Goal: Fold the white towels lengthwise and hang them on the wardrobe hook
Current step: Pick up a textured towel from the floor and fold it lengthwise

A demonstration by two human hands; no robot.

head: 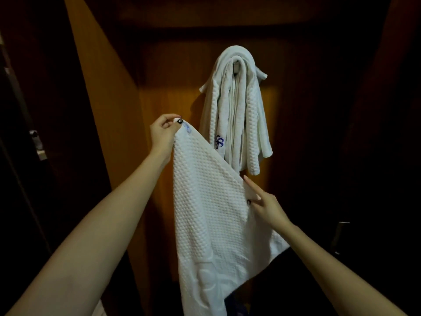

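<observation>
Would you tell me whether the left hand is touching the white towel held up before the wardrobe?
Touching. The head view shows the left hand pinching the top corner of the held towel, with no gap between them.

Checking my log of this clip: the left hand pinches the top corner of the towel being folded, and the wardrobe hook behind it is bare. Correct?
Not quite. The head view shows the wardrobe hook is not bare: white towels already hang over it. The left hand does pinch the top corner of the towel being folded.
</observation>
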